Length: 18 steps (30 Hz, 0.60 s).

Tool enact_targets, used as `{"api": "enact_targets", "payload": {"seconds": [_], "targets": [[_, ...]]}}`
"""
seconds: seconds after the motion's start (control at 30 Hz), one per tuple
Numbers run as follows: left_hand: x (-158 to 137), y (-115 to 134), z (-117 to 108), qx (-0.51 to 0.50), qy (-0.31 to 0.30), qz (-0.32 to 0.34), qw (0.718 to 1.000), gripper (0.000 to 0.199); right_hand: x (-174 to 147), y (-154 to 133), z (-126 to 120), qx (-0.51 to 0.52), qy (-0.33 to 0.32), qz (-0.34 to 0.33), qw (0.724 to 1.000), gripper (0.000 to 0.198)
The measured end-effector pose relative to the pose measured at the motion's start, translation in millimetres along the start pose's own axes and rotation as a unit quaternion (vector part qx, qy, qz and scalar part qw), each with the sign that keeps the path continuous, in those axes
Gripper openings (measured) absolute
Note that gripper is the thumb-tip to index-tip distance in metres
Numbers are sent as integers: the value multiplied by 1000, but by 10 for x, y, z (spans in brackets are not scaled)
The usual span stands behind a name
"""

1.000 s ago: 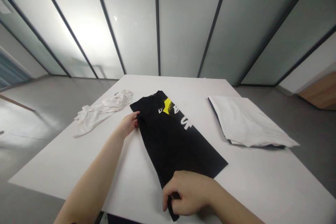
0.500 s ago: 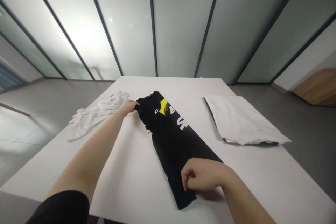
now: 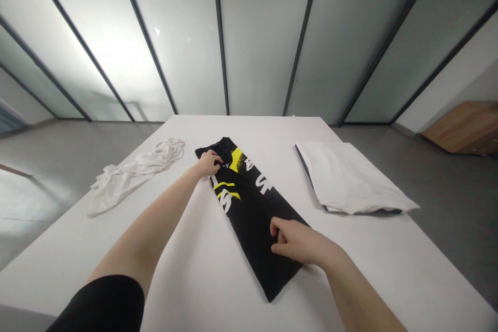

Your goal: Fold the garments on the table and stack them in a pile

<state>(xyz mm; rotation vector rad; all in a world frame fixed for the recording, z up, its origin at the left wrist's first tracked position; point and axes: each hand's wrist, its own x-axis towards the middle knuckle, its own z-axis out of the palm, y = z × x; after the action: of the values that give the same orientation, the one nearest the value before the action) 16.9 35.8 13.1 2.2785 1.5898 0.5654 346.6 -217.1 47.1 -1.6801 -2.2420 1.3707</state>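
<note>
A black shirt (image 3: 252, 223) with yellow and white print lies folded into a long strip, running from the table's middle toward me. My left hand (image 3: 210, 162) is on the shirt's far left part, its fingers curled onto the fabric. My right hand (image 3: 298, 241) is over the near right part of the shirt. Its fingers are bent, with a gap between thumb and forefinger, and no cloth shows between them. The underside of the right hand is hidden.
On the right of the white table (image 3: 182, 280) lies a folded white cloth item (image 3: 350, 176) with a dark layer beneath. A crumpled white garment (image 3: 136, 176) lies at the left edge. Frosted glass panels (image 3: 257, 36) stand behind.
My left hand has moved from the shirt's far left corner inward over the fabric, and more print shows on the left side. My right hand has risen slightly from the near end, its fingers parted.
</note>
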Motion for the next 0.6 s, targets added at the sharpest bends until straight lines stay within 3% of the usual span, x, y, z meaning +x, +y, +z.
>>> {"api": "enact_targets", "payload": {"seconds": [0.1, 0.27, 0.47, 0.6], "targets": [[23, -40, -24, 53, -23, 39, 998, 17, -25, 23, -14, -13, -21, 7, 1000, 22], [104, -25, -18, 70, 3, 26, 997, 20, -109, 74, -151, 28, -62, 40, 997, 21], [71, 77, 170, 106, 24, -19, 994, 26, -94, 141, -186, 45, -85, 117, 989, 24], [-25, 186, 293, 133, 34, -3, 990, 31, -39, 208, -124, 45, -66, 119, 990, 20]]}}
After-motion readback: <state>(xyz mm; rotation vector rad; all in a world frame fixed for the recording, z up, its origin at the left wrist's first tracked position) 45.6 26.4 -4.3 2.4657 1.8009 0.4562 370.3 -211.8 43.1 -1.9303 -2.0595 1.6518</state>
